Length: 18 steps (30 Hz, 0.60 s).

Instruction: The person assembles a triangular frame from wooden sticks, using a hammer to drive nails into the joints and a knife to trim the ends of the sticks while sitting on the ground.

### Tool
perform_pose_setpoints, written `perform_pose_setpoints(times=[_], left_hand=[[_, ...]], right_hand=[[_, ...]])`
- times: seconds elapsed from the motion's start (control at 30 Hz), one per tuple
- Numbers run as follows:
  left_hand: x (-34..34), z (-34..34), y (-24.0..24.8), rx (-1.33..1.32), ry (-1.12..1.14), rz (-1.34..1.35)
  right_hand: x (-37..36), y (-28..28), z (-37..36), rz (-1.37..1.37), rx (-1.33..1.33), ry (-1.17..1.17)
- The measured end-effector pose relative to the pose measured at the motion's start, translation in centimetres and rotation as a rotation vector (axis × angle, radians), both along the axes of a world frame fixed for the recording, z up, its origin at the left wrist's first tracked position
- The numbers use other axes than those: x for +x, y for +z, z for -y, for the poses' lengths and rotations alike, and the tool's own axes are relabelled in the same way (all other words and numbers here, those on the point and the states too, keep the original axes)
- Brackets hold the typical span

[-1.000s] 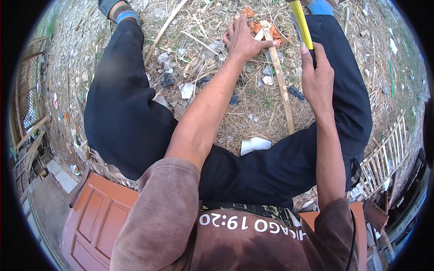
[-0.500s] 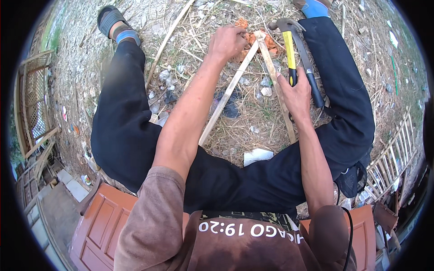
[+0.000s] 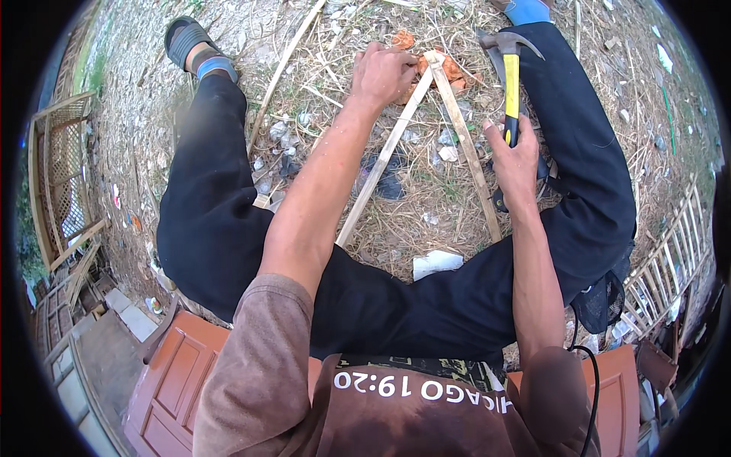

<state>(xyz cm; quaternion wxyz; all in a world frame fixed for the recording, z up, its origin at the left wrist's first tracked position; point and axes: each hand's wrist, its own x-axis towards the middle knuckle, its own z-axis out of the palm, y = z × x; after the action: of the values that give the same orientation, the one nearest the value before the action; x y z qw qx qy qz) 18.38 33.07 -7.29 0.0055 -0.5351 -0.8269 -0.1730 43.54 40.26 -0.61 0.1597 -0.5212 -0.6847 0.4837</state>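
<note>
In my right hand (image 3: 516, 164) is a claw hammer (image 3: 512, 87) with a yellow and black handle. Its metal head points away from me, beside my right leg. Under and beside the hammer lies a large knife (image 3: 542, 166), its dark handle and part of its blade showing. Two thin wooden strips (image 3: 392, 141) meet at their far ends in a narrow V on orange brick pieces (image 3: 453, 71). My left hand (image 3: 383, 75) is just left of that joint, fingers curled by the brick; whatever they pinch is hidden.
My outstretched legs (image 3: 202, 175) frame the work on straw-littered ground. A long wooden strip (image 3: 285, 65) lies left of my left hand. A white scrap (image 3: 437, 264) is close to my lap. Wooden slatwork (image 3: 666, 266) stands at the right, a lattice frame (image 3: 65, 171) at the left.
My right hand has moved right with the hammer, away from the wooden joint, and the hammer head has turned. My left hand stays nearly in place by the brick.
</note>
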Motion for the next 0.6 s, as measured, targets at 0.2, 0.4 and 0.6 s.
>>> perform_pose_setpoints(times=[0.2,0.4,0.6], left_hand=[[-1.1,-0.9,0.0,-0.106,0.146,0.382],[-2.3,-1.0,-0.6,-0.113,0.218,0.749],[-2.7,-1.2,-0.9,0.032,0.283,0.959]], right_hand=[[-0.1,-0.1,0.5,-0.003,-0.028,0.027],[-0.3,-0.2,0.7,-0.004,-0.037,0.022],[-0.3,0.0,0.7,-0.021,-0.1,-0.006]])
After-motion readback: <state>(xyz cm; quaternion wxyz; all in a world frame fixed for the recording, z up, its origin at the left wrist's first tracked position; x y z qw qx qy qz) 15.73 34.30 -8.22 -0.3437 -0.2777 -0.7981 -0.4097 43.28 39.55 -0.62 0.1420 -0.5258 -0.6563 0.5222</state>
